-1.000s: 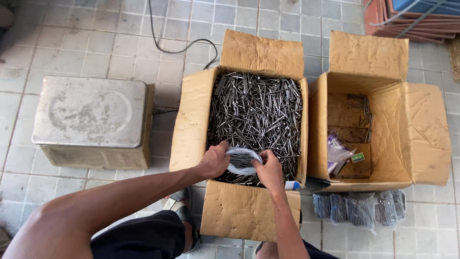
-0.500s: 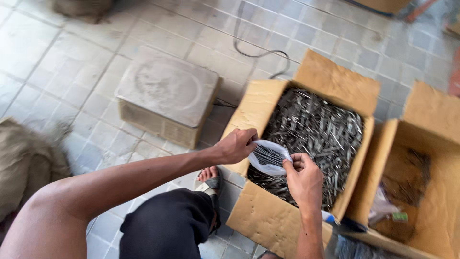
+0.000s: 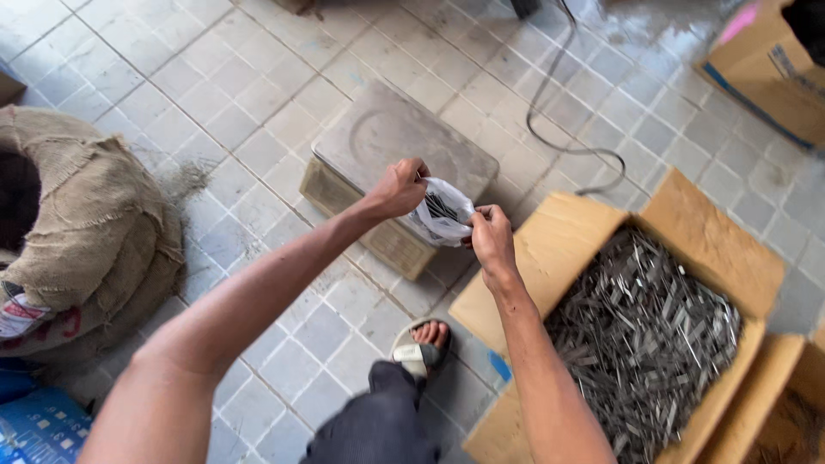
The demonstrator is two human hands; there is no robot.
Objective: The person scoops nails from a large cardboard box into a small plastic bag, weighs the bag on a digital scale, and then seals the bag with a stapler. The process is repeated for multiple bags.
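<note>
1. Head view, hands: my left hand (image 3: 397,186) and my right hand (image 3: 491,234) hold a small clear plastic bag (image 3: 441,215) between them, above the near edge of a grey metal scale (image 3: 404,153). The left fingers are curled and pinch the bag's rim at its 10 o'clock side; the right fingers are pressed together and pinch the rim at its 3 o'clock side. Dark nails show through the plastic.

2. Head view, surroundings: an open cardboard box (image 3: 705,249) heaped with loose nails (image 3: 653,344) sits at 4 o'clock from the bag. A burlap sack (image 3: 94,223) slumps at 9 o'clock. A black cable (image 3: 559,129) curls over the tiled floor (image 3: 172,77) at 1 o'clock. My sandalled foot (image 3: 421,342) rests just below the bag, at 6 o'clock.

3. Doing it well, as I judge it: I keep both pinches firm on the rim so the mouth stays up and level, since thin plastic can tear on nail points. I support the weight evenly and lower the bag squarely onto the middle of the scale's platform, not its edge.
</note>
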